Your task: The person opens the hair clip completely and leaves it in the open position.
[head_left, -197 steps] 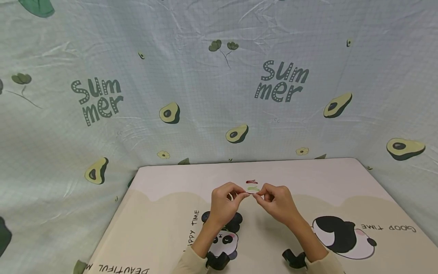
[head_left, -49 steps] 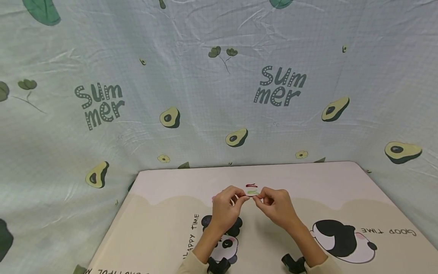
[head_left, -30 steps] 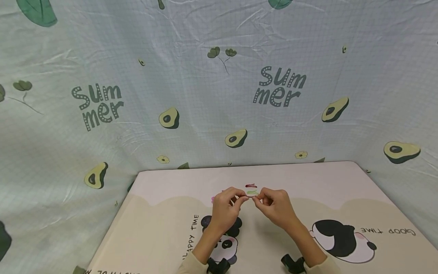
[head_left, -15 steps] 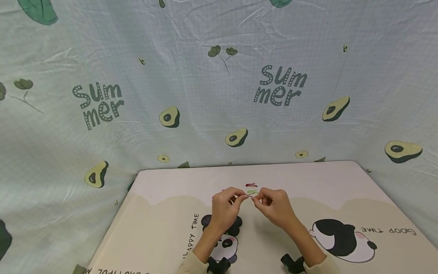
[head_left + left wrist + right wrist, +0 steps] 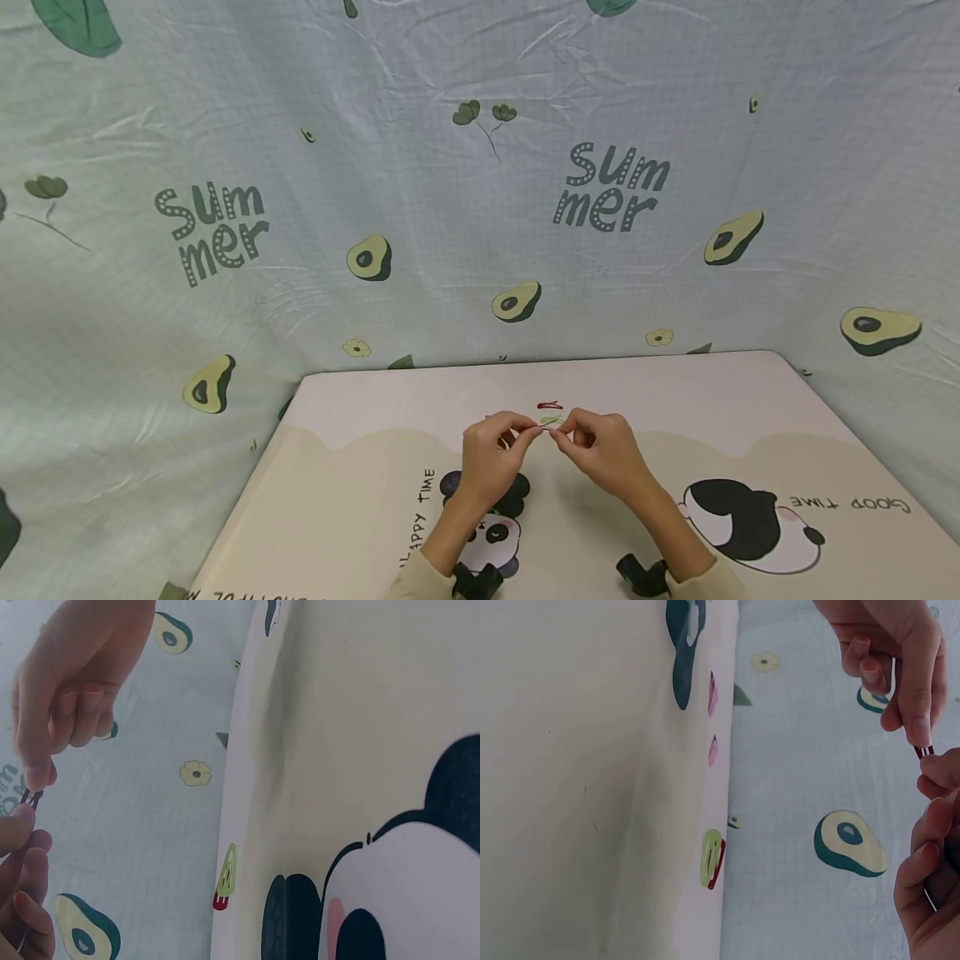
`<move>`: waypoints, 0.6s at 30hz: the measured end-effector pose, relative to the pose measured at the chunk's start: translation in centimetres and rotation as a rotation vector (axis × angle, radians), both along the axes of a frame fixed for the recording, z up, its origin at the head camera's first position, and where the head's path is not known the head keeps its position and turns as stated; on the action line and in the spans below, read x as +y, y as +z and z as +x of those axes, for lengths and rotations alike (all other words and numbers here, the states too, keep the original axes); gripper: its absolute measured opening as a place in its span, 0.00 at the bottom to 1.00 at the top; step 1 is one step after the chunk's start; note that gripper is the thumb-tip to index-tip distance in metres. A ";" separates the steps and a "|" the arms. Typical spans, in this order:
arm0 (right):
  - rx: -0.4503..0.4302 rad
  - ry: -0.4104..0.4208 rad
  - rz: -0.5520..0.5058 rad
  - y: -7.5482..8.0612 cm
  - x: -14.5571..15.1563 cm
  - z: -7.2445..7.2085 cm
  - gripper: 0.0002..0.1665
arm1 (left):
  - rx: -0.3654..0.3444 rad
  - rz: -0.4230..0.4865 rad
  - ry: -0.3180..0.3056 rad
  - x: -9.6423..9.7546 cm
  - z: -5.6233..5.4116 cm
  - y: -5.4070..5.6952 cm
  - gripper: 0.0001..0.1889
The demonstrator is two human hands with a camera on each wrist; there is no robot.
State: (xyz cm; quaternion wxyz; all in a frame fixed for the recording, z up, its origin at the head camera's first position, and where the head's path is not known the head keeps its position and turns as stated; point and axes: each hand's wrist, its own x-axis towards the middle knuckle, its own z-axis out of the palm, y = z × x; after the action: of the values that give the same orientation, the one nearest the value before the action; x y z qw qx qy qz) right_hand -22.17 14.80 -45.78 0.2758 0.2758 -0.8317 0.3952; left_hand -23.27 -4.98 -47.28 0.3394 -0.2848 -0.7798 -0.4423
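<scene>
Both hands meet over the far middle of the table and pinch a small dark red snap hair clip (image 5: pixel 924 752) between them. My left hand (image 5: pixel 492 457) grips one end between thumb and forefinger. The other end is pinched by my right hand (image 5: pixel 606 450). In the head view the clip (image 5: pixel 547 427) shows as two thin lines that part slightly. Just beyond the fingers lie a light green hair clip (image 5: pixel 551 419) and a red hair clip (image 5: pixel 550 405); in the left wrist view the green clip (image 5: pixel 227 871) overlaps the red one.
Two pink hair clips (image 5: pixel 713 751) lie along the table's far edge, mostly hidden behind the left hand in the head view. The table cover (image 5: pixel 360 500) bears printed animals and lettering. A patterned curtain (image 5: pixel 420 200) hangs behind the table.
The held clip looked like one bowed line a second ago; now its two strips stand slightly apart. Both hands stay almost in place, and the loose green and red clips lie as before.
</scene>
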 end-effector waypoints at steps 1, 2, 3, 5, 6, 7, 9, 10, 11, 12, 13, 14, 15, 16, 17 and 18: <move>-0.003 -0.004 0.002 0.0 0.0 0.0 0.13 | -0.009 0.000 -0.006 0.0 0.0 0.0 0.02; -0.004 -0.006 0.002 0.1 0.0 0.0 0.13 | -0.018 -0.002 -0.011 0.0 0.0 0.0 0.02; -0.005 -0.008 0.002 0.1 0.1 0.0 0.12 | -0.028 -0.003 -0.014 -0.1 0.0 0.1 0.02; -0.008 -0.010 0.001 0.1 0.1 -0.1 0.12 | -0.045 -0.005 -0.020 -0.2 0.0 0.2 0.03; -0.011 -0.010 0.001 0.1 0.1 -0.1 0.12 | -0.050 -0.007 -0.018 -0.2 0.1 0.2 0.03; -0.017 -0.010 0.002 0.1 0.2 -0.1 0.11 | -0.052 -0.009 -0.017 -0.2 0.1 0.2 0.03; -0.028 -0.011 0.006 -0.1 0.3 -0.2 0.11 | -0.052 -0.010 -0.012 -0.3 0.1 0.3 0.03; -0.032 -0.010 0.008 -0.1 0.3 -0.2 0.10 | -0.047 -0.009 -0.010 -0.4 0.1 0.3 0.03; -0.035 -0.010 0.012 -0.2 0.3 -0.2 0.10 | -0.043 -0.009 -0.008 -0.4 0.1 0.3 0.03; -0.036 -0.009 0.015 -0.2 0.3 -0.2 0.10 | -0.038 -0.011 -0.006 -0.5 0.1 0.3 0.03; -0.035 -0.009 0.017 -0.3 0.4 -0.2 0.10 | -0.031 -0.014 -0.007 -0.5 0.1 0.2 0.03; -0.031 -0.008 0.019 -0.3 0.4 -0.2 0.10 | -0.029 -0.018 -0.007 -0.5 0.1 0.2 0.03; -0.028 -0.007 0.019 -0.3 0.4 -0.2 0.10 | -0.029 -0.024 -0.006 -0.6 0.1 0.2 0.03; -0.024 -0.005 0.019 -0.3 0.4 -0.2 0.10 | -0.029 -0.031 -0.005 -0.7 0.1 0.1 0.03; -0.021 -0.003 0.020 -0.3 0.4 -0.2 0.10 | -0.031 -0.037 -0.005 -0.7 0.1 0.1 0.03; -0.018 0.000 0.019 -0.2 0.4 -0.2 0.10 | -0.036 -0.041 -0.005 -0.8 0.1 0.1 0.03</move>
State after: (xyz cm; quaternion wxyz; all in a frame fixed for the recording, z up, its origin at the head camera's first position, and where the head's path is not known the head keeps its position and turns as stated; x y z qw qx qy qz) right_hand -22.39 15.19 -46.02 0.2655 0.2747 -0.8379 0.3897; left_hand -23.19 -5.75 -47.20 0.3183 -0.2858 -0.7940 -0.4320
